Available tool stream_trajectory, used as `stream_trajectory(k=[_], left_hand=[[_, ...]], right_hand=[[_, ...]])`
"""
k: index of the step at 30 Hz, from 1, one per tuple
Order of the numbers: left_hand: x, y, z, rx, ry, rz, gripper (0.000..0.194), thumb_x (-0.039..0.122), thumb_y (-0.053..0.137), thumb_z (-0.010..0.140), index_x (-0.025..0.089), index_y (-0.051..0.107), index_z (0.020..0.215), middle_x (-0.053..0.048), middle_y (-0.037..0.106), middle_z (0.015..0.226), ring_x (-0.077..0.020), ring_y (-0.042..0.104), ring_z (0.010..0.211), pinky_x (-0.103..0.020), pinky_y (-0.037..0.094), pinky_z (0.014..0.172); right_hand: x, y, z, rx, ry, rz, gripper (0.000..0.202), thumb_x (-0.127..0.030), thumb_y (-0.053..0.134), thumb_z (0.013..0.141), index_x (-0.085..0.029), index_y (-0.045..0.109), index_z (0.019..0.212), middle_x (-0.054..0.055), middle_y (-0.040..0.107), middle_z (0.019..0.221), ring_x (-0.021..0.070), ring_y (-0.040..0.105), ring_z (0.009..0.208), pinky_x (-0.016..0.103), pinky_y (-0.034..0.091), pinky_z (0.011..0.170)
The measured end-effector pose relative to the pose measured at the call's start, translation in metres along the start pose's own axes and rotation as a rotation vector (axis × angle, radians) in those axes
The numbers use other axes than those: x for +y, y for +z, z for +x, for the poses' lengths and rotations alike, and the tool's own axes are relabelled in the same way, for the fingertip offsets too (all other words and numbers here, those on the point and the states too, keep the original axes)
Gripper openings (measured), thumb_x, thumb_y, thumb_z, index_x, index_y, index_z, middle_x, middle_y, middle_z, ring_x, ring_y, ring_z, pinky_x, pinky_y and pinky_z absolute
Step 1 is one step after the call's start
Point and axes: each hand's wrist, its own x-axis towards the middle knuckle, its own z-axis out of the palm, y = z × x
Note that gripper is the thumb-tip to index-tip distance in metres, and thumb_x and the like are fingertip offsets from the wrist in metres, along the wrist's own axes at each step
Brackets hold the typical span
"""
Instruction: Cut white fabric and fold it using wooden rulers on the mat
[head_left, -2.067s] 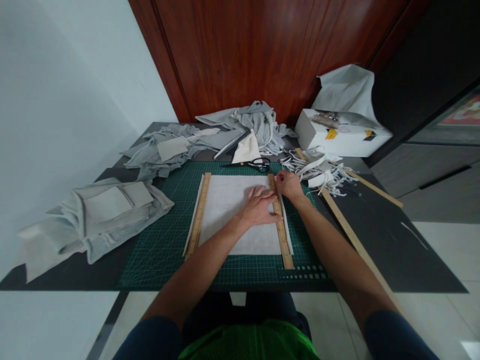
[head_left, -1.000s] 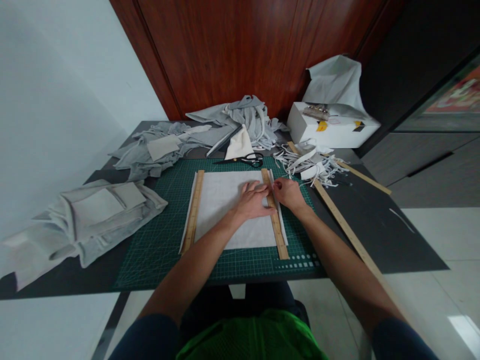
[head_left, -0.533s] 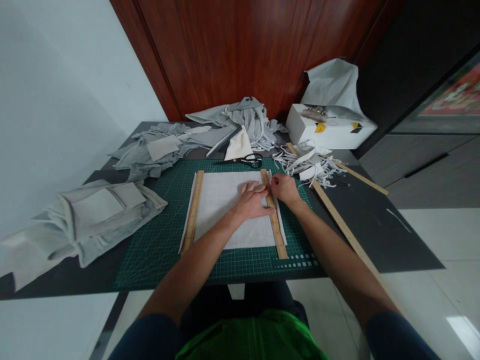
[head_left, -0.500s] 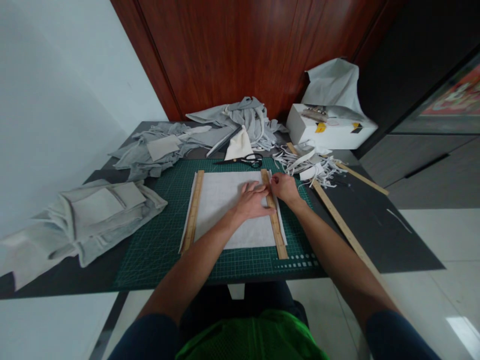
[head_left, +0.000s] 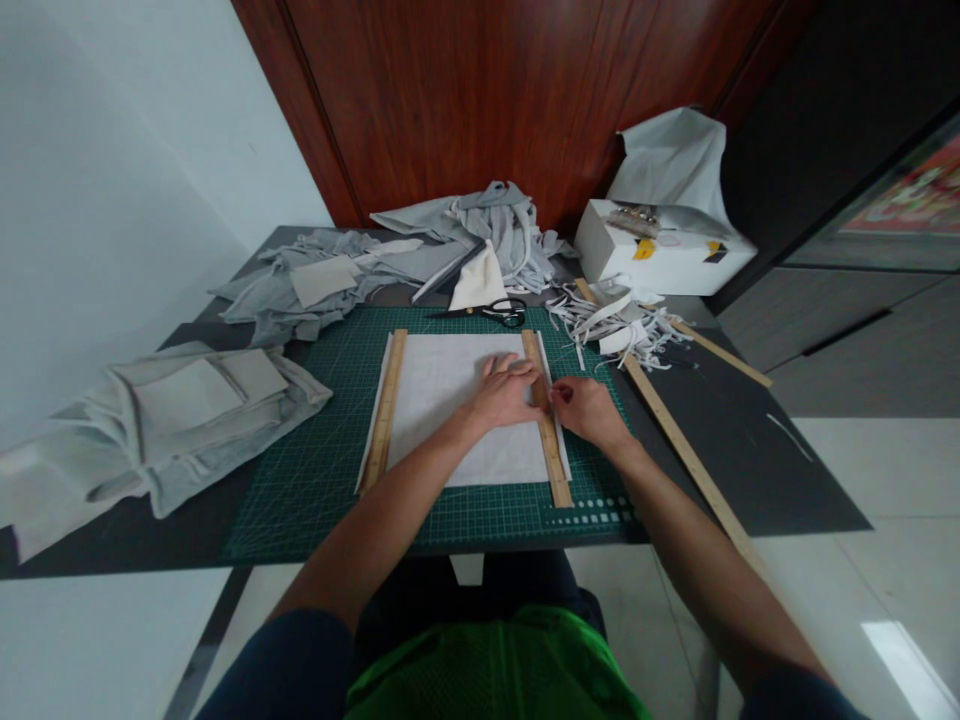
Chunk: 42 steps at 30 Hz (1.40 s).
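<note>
A white cloth (head_left: 442,400) lies flat on a green cutting mat (head_left: 300,480). Along its left side runs one wooden ruler (head_left: 385,410), and a second wooden ruler (head_left: 553,460) lies along its right side. My left hand (head_left: 510,390) is spread open, pressing on the cloth and the right ruler. Just right of that ruler, my right hand (head_left: 585,405) is closed in a pinch at the cloth's right edge. What is between its fingertips is too small to make out. Black scissors (head_left: 502,312) rest behind the cloth.
Grey fabric pieces (head_left: 307,275) are heaped at the back left, with folded fabric (head_left: 202,410) nearer on the left. A tangle of fabric strips (head_left: 619,325) lies over long wooden sticks (head_left: 675,435) on the right. Behind them stands a white box (head_left: 660,255).
My right hand has moved toward me along the cloth's right edge, still pinched. The left hand stays on the ruler and cloth. The whole view has shifted slightly.
</note>
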Motion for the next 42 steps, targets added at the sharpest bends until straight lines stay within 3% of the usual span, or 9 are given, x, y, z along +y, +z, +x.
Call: stream_trajectory(k=[3, 12, 19, 24, 27, 33, 42], left_hand=[[0.001, 0.0, 0.0, -0.008, -0.011, -0.003, 0.064, 0.059, 0.078, 0.085, 0.027, 0.067, 0.14, -0.006, 0.054, 0.164, -0.0409, 0.035, 0.157, -0.064, 0.023, 0.129], [0.006, -0.003, 0.001, -0.062, -0.034, 0.014, 0.068, 0.061, 0.075, 0.085, 0.028, 0.064, 0.144, -0.006, 0.052, 0.164, -0.0412, 0.031, 0.16, -0.065, 0.02, 0.131], [0.009, -0.005, 0.003, -0.102, -0.043, 0.036, 0.064, 0.055, 0.073, 0.087, 0.027, 0.062, 0.144, -0.006, 0.048, 0.168, -0.0413, 0.03, 0.16, -0.066, 0.021, 0.131], [0.01, -0.001, 0.002, -0.079, -0.055, 0.012, 0.061, 0.049, 0.074, 0.087, 0.027, 0.062, 0.143, -0.007, 0.046, 0.169, -0.041, 0.027, 0.161, -0.066, 0.023, 0.13], [0.013, 0.001, 0.001, -0.04, -0.058, 0.003, 0.053, 0.044, 0.075, 0.087, 0.026, 0.068, 0.136, -0.008, 0.051, 0.164, -0.0401, 0.031, 0.158, -0.064, 0.029, 0.127], [0.023, 0.005, -0.005, 0.022, -0.059, 0.019, 0.027, 0.033, 0.071, 0.09, 0.025, 0.078, 0.116, -0.009, 0.063, 0.148, -0.0361, 0.042, 0.146, -0.056, 0.04, 0.115], [0.031, 0.003, -0.013, 0.011, -0.012, 0.066, 0.023, 0.033, 0.061, 0.1, 0.027, 0.082, 0.104, -0.007, 0.073, 0.134, -0.0342, 0.047, 0.136, -0.054, 0.041, 0.107]], right_hand=[[-0.002, 0.0, -0.002, 0.009, 0.001, -0.01, 0.02, -0.023, 0.063, 0.098, -0.017, 0.082, 0.103, 0.011, 0.084, 0.098, 0.0228, 0.079, 0.093, 0.025, 0.052, 0.08], [-0.018, 0.003, 0.025, 0.073, 0.048, -0.08, 0.028, -0.022, 0.056, 0.102, -0.014, 0.08, 0.113, 0.014, 0.083, 0.106, 0.0252, 0.078, 0.101, 0.028, 0.053, 0.086], [-0.012, -0.004, -0.006, -0.016, 0.035, -0.059, 0.023, -0.023, 0.061, 0.1, -0.017, 0.082, 0.106, 0.013, 0.084, 0.102, 0.0241, 0.079, 0.095, 0.026, 0.053, 0.082], [-0.016, -0.009, -0.007, 0.003, 0.046, -0.044, 0.023, -0.021, 0.061, 0.101, -0.016, 0.081, 0.108, 0.012, 0.084, 0.103, 0.0238, 0.079, 0.097, 0.026, 0.052, 0.082], [-0.017, -0.009, -0.011, 0.006, 0.041, -0.066, 0.023, -0.021, 0.06, 0.1, -0.015, 0.082, 0.106, 0.013, 0.083, 0.102, 0.0242, 0.079, 0.096, 0.026, 0.052, 0.081], [-0.011, -0.011, -0.045, -0.057, 0.006, -0.075, 0.021, -0.023, 0.062, 0.099, -0.018, 0.082, 0.1, 0.012, 0.083, 0.097, 0.0239, 0.079, 0.091, 0.026, 0.051, 0.078], [-0.013, -0.007, -0.056, -0.007, 0.038, -0.071, 0.023, -0.023, 0.059, 0.101, -0.017, 0.081, 0.105, 0.012, 0.083, 0.098, 0.0238, 0.078, 0.091, 0.026, 0.05, 0.078]])
